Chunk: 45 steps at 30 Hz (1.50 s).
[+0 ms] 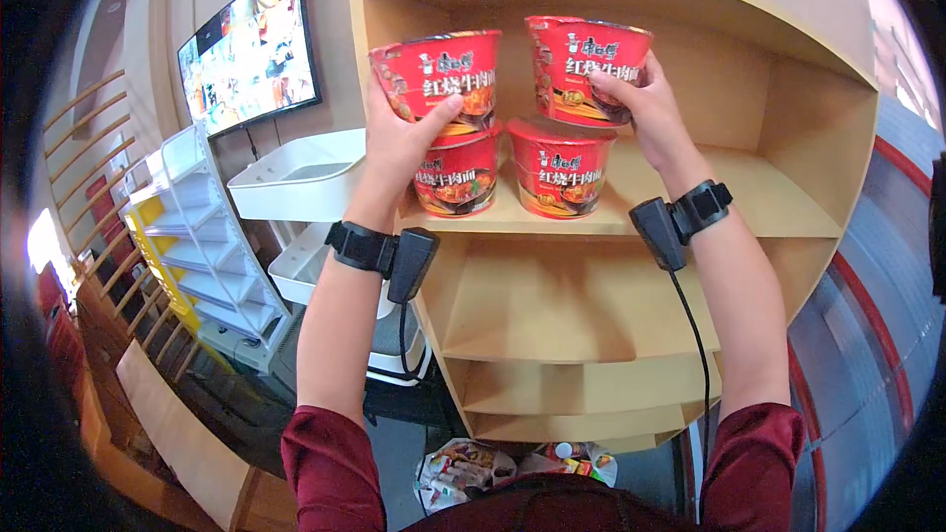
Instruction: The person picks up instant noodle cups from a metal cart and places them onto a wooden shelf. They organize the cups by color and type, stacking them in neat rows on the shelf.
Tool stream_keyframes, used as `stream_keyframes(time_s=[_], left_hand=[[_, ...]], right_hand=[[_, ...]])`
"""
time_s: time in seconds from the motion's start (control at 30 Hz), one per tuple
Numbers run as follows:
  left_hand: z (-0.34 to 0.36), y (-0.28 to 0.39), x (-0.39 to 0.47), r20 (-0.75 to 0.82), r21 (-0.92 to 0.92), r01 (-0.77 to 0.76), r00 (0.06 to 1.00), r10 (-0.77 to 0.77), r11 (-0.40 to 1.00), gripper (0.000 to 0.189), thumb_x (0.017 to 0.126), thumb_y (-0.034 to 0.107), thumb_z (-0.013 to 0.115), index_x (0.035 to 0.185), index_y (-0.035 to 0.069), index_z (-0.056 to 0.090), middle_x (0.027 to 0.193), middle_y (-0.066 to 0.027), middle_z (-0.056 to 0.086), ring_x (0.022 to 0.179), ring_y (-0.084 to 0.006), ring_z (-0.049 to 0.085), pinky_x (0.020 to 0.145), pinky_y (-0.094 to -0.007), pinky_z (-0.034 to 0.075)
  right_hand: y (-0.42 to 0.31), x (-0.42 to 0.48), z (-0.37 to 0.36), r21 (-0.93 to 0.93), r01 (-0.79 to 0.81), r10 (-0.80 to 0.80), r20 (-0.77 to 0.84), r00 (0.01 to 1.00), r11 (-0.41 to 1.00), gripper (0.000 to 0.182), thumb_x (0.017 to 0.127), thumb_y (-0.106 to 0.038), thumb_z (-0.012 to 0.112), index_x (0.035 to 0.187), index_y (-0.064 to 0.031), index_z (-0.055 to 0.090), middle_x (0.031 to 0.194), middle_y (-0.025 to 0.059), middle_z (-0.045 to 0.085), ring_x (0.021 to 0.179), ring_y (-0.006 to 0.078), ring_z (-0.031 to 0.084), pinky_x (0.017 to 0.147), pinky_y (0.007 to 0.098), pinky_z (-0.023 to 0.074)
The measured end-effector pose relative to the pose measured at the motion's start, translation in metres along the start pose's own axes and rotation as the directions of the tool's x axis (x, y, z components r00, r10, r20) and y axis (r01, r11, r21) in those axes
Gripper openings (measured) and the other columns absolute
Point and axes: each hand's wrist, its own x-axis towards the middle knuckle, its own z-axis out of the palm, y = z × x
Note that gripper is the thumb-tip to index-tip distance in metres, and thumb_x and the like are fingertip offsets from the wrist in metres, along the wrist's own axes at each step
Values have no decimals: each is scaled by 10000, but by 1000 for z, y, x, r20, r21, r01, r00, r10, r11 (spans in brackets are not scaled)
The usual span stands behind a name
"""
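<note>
My left hand (410, 125) grips a red instant noodle tub (443, 81) above another red noodle tub (457, 177) on the upper shelf of a wooden shelving unit (783, 199). With thumb across its front, my right hand (643, 96) holds a second tub (589, 70), slightly tilted, over a further tub (562, 170) on that shelf. The left held tub's base meets the rim of the one below. Whether the right pair touch, I cannot tell. All four tubs bear printed pictures and writing. Black straps with cabled devices are on both wrists.
Lower wooden shelves (532, 310) lie beneath the tubs. Left of the unit stands a white tiered trolley (295, 192), then a literature rack (214, 258) with papers. A lit wall screen (251, 48) hangs above. Plastic bags of packaged goods (465, 469) sit on the floor by my body.
</note>
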Motion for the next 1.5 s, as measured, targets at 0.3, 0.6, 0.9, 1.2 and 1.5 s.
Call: stream_keyframes(time_s=[0.3, 0.6, 0.9, 1.2, 1.5], left_hand=[[-3, -16, 2, -13, 122, -30, 999, 31, 992, 787, 741, 276, 758, 1324, -1, 308, 1130, -126, 572, 993, -177, 586, 859, -319, 476], [-6, -30, -5, -66, 412, -77, 991, 113, 908, 852, 794, 410, 673, 1341, -98, 263, 1197, -246, 523, 1101, -324, 532, 946, -367, 405], [4, -31, -15, -92, 545, -46, 989, 115, 837, 767, 908, 433, 493, 1342, -140, 227, 1262, -309, 447, 1185, -392, 450, 991, -390, 359], [8, -27, -23, -86, 602, -49, 988, 126, 797, 885, 842, 478, 580, 1362, -131, 203, 1306, -310, 408, 1217, -385, 418, 1017, -396, 331], [11, -34, -22, -95, 611, -82, 980, 176, 787, 913, 804, 435, 651, 1362, -134, 203, 1290, -311, 424, 1191, -381, 446, 1000, -393, 352]], right_hand=[[17, -4, 14, -23, -38, 39, 51, 998, 999, 720, 684, -178, 809, 1254, -64, 384, 1104, 79, 580, 1006, 170, 576, 895, 342, 470], [25, -5, 15, -65, -44, 46, 39, 998, 997, 792, 696, -220, 802, 1309, -60, 326, 1138, 88, 555, 1030, 176, 561, 909, 344, 460], [26, -7, 17, -115, -44, 45, 9, 999, 992, 718, 734, -227, 773, 1288, -67, 344, 1128, 77, 565, 1020, 163, 562, 913, 338, 449], [25, -8, 17, -176, -40, 44, 19, 999, 984, 700, 749, -231, 759, 1288, -67, 344, 1134, 77, 568, 1035, 167, 559, 917, 341, 449], [32, -21, 13, -182, -46, 56, 51, 997, 982, 666, 745, -182, 763, 1270, -49, 375, 1163, 95, 563, 1050, 173, 558, 909, 342, 466]])
